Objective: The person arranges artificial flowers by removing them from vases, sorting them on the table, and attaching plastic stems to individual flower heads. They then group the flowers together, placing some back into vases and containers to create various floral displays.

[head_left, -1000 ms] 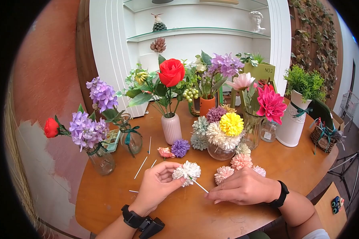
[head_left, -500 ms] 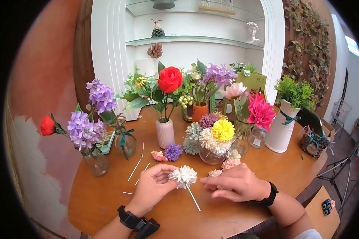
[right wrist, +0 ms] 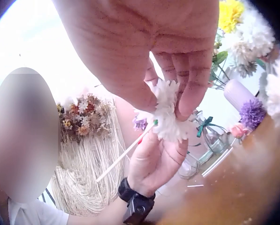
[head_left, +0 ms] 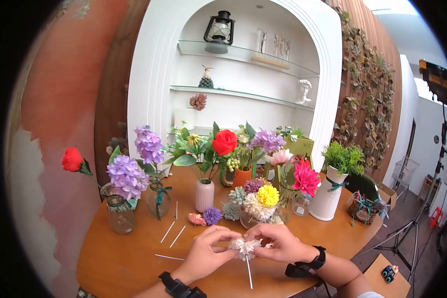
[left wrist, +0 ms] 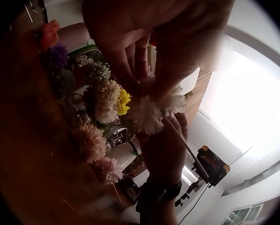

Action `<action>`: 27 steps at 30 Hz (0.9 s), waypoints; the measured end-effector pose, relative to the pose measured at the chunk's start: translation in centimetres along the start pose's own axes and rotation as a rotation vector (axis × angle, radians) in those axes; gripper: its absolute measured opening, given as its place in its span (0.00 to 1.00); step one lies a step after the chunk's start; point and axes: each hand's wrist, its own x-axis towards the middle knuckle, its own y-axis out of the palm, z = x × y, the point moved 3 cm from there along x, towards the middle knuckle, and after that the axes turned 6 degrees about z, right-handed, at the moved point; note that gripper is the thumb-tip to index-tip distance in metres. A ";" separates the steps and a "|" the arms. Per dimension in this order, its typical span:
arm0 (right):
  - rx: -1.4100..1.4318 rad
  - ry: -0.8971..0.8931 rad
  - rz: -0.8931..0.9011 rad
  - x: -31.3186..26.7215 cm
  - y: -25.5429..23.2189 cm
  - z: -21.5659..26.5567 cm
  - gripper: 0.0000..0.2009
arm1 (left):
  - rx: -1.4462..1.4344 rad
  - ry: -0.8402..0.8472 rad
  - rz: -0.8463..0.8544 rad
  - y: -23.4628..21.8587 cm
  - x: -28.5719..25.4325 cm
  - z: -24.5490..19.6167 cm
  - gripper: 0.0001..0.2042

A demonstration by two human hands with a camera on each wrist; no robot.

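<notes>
Between both hands is a white pompom flower (head_left: pixel 244 247), held over the front of the table (head_left: pixel 134 268). My left hand (head_left: pixel 211 253) pinches its petals from the left with thumb and fingers. From the right, my right hand (head_left: pixel 278 243) pinches the petals on the other side. A thin white stick (head_left: pixel 249 273) points down from the flower's underside. In the right wrist view a small green piece (right wrist: pixel 155 122) shows where the stick meets the flower (right wrist: pixel 170 115). Pale pink pompom flowers (left wrist: pixel 90 143) lie on the table near my right hand, mostly hidden in the head view.
Several loose white sticks (head_left: pixel 167 232) lie left of my hands. Beyond them are a pink rose head (head_left: pixel 197 219) and a purple pompom (head_left: pixel 212 216). Glass jars (head_left: pixel 121 218) with purple flowers stand left, a pink vase (head_left: pixel 204 196) behind, a white pitcher (head_left: pixel 328 198) right.
My right hand, first at the stick's end and then away from it, has moved left onto the white flower's petals. The stick now points more straight down. The head view has tilted up.
</notes>
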 end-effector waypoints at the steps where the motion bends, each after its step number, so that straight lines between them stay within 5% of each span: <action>1: -0.071 -0.015 -0.021 0.5 -0.7 0.5 0.15 | 0.001 0.007 -0.006 -0.1 0.1 0.0 0.16; 4: -0.511 -0.184 -0.248 2.5 -3.8 3.2 0.11 | -0.132 -0.007 -0.273 -1.2 0.4 1.1 0.11; 7: -0.679 -0.254 -0.529 4.1 -7.5 4.1 0.13 | -0.120 -0.204 -0.250 -2.5 0.1 1.0 0.09; 9: -0.748 -0.243 -0.672 4.6 -9.3 4.1 0.13 | -0.126 -0.182 -0.275 -2.7 0.0 1.2 0.08; 27: -0.830 -0.174 -0.567 6.1 -10.6 -1.8 0.13 | -0.174 -0.282 -0.309 -2.7 0.0 1.5 0.08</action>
